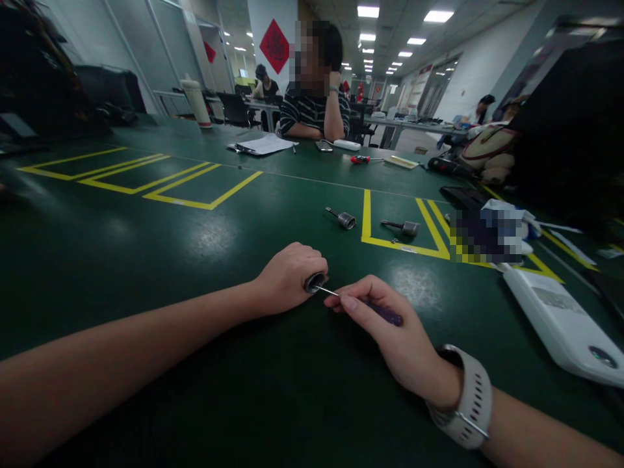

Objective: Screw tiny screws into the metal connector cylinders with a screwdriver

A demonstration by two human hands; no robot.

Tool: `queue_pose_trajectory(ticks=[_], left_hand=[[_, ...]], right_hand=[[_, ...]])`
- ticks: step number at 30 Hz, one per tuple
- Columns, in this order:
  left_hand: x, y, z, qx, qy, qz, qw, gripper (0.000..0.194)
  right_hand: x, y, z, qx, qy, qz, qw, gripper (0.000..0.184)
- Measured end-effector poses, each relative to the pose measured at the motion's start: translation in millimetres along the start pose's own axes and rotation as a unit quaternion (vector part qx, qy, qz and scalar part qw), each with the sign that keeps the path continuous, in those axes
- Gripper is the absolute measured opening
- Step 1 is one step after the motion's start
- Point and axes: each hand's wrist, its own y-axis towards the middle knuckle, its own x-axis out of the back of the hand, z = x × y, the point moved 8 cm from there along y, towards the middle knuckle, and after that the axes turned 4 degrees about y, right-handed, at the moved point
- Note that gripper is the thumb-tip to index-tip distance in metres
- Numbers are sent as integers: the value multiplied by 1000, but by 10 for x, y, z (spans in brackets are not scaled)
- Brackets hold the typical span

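My left hand (292,276) is closed around a dark, hollow metal cup (313,282) that looks like a hole saw, its open end facing right. My right hand (385,318) grips a screwdriver (387,313) by its dark purple handle. The thin shaft reaches into the mouth of the cup; its tip is hidden inside. Beyond my hands lie two similar metal cups with shanks: one hole saw (345,220) outside the yellow tape, another hole saw (408,227) within a taped box. Tiny metal bits (394,241) rest by that box's front line.
Yellow tape outlines (180,201) mark the green table (146,260). At right are a white power bank-like device (560,318) and a pixelated item (487,237). Farther back lie a red-handled screwdriver (359,159), papers (266,144) and a bottle (196,103). A person (314,114) sits opposite.
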Motion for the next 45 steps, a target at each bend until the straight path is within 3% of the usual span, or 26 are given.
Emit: queue_pose_trajectory(ticks=[6, 13, 17, 19, 22, 27, 30, 34, 37, 45], left_hand=[[-25, -11, 58, 36, -62, 6, 997, 17], [-85, -20, 81, 41, -83, 40, 995, 5], [-81, -15, 64, 31, -90, 44, 994, 6], [-71, -17, 58, 26, -94, 38, 995, 7], [-47, -22, 56, 21, -101, 22, 994, 8], [-39, -17, 32, 5, -122, 19, 992, 8], [-34, -12, 41, 12, -127, 15, 992, 8], [-52, -11, 46, 13, -105, 19, 994, 7], [-63, -9, 8, -7, -82, 28, 996, 8], [-55, -5, -21, -22, -100, 33, 994, 10]], right_hand=[[14, 1, -47, 8, 80, -4, 997, 12], [80, -87, 196, 96, -140, -72, 983, 14], [29, -93, 222, 100, -168, -62, 979, 14], [29, -66, 151, 68, -135, -50, 987, 14], [67, 1, 13, 8, -7, -42, 999, 14], [98, 99, -138, -68, 195, -35, 978, 14], [125, 85, -131, -55, 198, -51, 977, 14], [150, 5, -50, 6, 64, -76, 995, 15], [122, -12, -37, 8, 13, -64, 998, 15], [115, 82, -140, -70, 197, -48, 977, 15]])
